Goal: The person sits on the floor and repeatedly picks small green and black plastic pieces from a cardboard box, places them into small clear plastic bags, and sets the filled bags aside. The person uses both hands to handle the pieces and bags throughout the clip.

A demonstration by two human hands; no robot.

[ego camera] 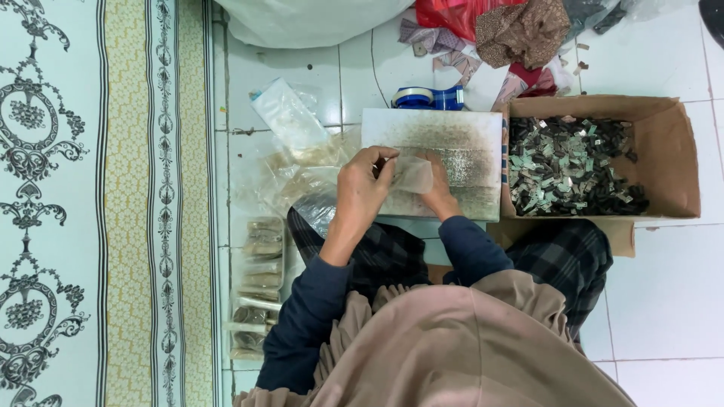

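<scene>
Person seated on tiled floor, legs crossed, head cam looking down. Both hands meet over a small clear bag (pixel 411 175), held just above a grey board (pixel 452 143).

L hand (pixel 363 188): fingers closed, thumb and fingertips pinched on bag's left edge. R hand (pixel 437 192): mostly hidden behind the bag; fingers appear closed on its right side, grip on bag (partly obscured, contact point not clear). Bag is off the floor, between both hands, in front of the lap, touching neither box nor tape.

Surroundings:
- Board lies flat on floor, speckled dark across mid section.
- Cardboard box (pixel 664 120) just right of board, touching it; holds a heap of small dark and pale green pieces (pixel 573 169).
- Blue tape dispenser (pixel 428 96) just behind board.
- Loose pile of clear bags (pixel 302 162) left of hands.
- Row of filled packets (pixel 260 283) by person's left knee, stacked along the rug edge.
- Patterned rug (pixel 98 203) at far left.
- Cloth scraps (pixel 513 34) and white sack (pixel 302 22) at top, well apart from hands.
</scene>
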